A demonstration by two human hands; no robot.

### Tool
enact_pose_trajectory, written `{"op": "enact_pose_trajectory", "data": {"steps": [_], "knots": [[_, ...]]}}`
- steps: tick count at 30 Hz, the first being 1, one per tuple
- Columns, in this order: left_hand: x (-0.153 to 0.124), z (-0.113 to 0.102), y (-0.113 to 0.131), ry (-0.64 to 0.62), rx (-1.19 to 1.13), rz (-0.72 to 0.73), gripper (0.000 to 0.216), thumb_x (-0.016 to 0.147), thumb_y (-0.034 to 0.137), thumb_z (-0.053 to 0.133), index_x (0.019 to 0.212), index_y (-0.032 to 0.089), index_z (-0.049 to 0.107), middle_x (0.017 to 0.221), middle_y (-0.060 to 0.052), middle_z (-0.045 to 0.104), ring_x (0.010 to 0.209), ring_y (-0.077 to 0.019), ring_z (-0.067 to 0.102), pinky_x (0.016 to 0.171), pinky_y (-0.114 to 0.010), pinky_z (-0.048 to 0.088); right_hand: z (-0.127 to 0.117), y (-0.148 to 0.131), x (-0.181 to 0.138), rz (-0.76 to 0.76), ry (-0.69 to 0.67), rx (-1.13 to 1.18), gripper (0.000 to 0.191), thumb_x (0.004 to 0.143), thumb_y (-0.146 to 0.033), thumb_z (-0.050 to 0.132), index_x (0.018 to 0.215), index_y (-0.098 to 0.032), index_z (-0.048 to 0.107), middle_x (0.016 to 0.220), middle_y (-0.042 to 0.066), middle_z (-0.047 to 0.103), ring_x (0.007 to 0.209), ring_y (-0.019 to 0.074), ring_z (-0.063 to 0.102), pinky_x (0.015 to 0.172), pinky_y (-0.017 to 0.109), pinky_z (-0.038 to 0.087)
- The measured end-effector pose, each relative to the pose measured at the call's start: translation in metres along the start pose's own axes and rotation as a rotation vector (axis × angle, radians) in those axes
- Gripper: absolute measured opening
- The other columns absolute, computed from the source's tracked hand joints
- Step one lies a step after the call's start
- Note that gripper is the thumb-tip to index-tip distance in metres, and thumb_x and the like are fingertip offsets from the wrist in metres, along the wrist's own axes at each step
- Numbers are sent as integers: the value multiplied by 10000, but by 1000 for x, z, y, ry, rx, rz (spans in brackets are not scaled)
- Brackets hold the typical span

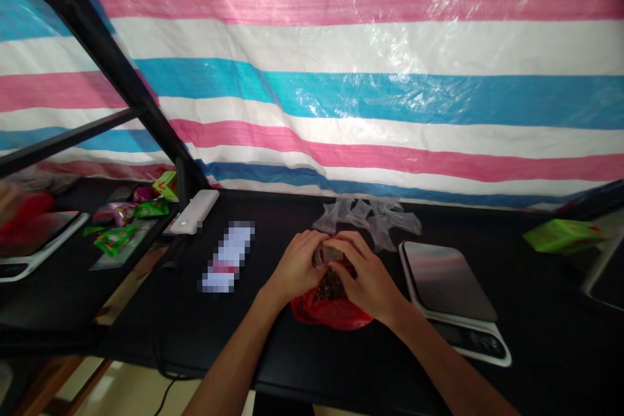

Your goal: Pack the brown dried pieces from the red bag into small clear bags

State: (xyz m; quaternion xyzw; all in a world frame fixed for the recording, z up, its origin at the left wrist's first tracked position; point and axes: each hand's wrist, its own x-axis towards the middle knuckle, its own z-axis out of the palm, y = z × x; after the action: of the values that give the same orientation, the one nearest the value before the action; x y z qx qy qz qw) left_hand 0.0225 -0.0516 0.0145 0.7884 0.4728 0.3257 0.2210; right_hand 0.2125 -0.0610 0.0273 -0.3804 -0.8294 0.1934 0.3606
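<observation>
Both of my hands meet over a red plastic bag [334, 316] that lies spread on the black table. Inside it sits a heap of small brown dried pieces [330, 287], partly covered by my fingers. My left hand [301, 266] pinches one side of a small clear plastic bag [322, 255], and my right hand [363, 270] has its fingers curled at the other side of it. Just beyond my hands lie several more small clear bags [385, 216]. To the right of my right hand rests a digital scale [448, 283] with a bare metal plate.
A blurred-out paper or screen [229, 257] and a white power strip [195, 211] lie to the left. Further left are candy packets [117, 239], another scale [43, 240] and a co-worker's blurred hand [10, 201]. A green box [560, 235] stands right. A striped tarp [365, 97] hangs behind.
</observation>
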Motion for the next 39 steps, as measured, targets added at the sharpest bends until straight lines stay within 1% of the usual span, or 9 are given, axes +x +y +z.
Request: {"op": "enact_pose_trajectory", "data": {"steps": [4, 9, 16, 20, 23, 29, 34, 37, 39], "knots": [[1, -1, 1, 11, -76, -3, 315, 773, 84, 665, 1056, 219, 632, 1070, -40, 681, 1014, -232, 589, 909, -372, 437, 5, 2, -2, -126, 41, -91, 394, 989, -153, 522, 1357, -292, 544, 1345, 80, 610, 1276, 245, 564, 1075, 441, 496], [1, 1, -1, 53, -176, -70, 306, 756, 108, 683, 1036, 222, 636, 1042, -37, 666, 982, -223, 585, 877, -352, 455, 1, 3, 0, -106, 82, -173, 296, 949, -289, 660, 1236, -254, 595, 1209, 94, 668, 1163, 279, 609, 992, 465, 519], [-1, 5, -1, 52, -352, -144, 292, 774, 167, 710, 1038, 214, 595, 971, -24, 638, 895, -193, 588, 798, -307, 471, -2, 2, 0, -88, 79, -101, 193, 965, -181, 578, 1139, -264, 577, 1261, 89, 656, 1215, 254, 600, 1017, 451, 492], [-2, 3, 2, 23, -490, -157, 275, 803, 174, 688, 1052, 205, 574, 934, -14, 636, 841, -166, 594, 758, -277, 472, -4, 2, -1, -39, 65, -106, 315, 958, -251, 619, 1265, -256, 547, 1267, 105, 643, 1182, 269, 604, 995, 445, 499], [0, 1, 4, 21, -566, -172, 186, 848, 232, 672, 994, 200, 561, 884, 2, 616, 792, -145, 579, 727, -257, 467, -7, 3, 2, 1, 23, -127, 433, 969, -220, 580, 1392, -256, 492, 1334, 110, 609, 1234, 272, 566, 1043, 449, 464], [7, -2, -3, 195, -616, -252, 196, 841, 250, 681, 906, 201, 502, 823, 33, 550, 715, -106, 524, 680, -228, 429, -13, 2, 5, 63, -64, -207, 334, 879, -162, 633, 1204, -233, 602, 1193, 95, 650, 1146, 290, 567, 1006, 462, 445], [8, -8, -8, 339, -636, -229, 372, 780, 156, 652, 1079, 234, 445, 1022, -7, 589, 927, -140, 617, 836, -272, 489, -14, 2, 4, 38, -147, -295, 449, 818, -114, 626, 1249, -241, 629, 1189, 111, 643, 1188, 322, 535, 1047, 505, 411], [5, -5, -4, 326, -595, -144, 403, 811, 106, 576, 1149, 253, 413, 1112, -33, 573, 1118, -168, 603, 986, -339, 482, -13, 3, 4, -5, -116, -258, 551, 829, -116, 620, 1360, -253, 568, 1309, 111, 606, 1289, 322, 484, 1117, 520, 360], [2, 0, 0, 273, -563, -88, 416, 838, 82, 546, 1183, 255, 391, 1179, -61, 565, 1221, -186, 564, 1065, -381, 455, -11, 1, 4, -11, -62, -212, 488, 878, -177, 621, 1355, -259, 559, 1328, 107, 603, 1295, 316, 489, 1113, 521, 369]]}}
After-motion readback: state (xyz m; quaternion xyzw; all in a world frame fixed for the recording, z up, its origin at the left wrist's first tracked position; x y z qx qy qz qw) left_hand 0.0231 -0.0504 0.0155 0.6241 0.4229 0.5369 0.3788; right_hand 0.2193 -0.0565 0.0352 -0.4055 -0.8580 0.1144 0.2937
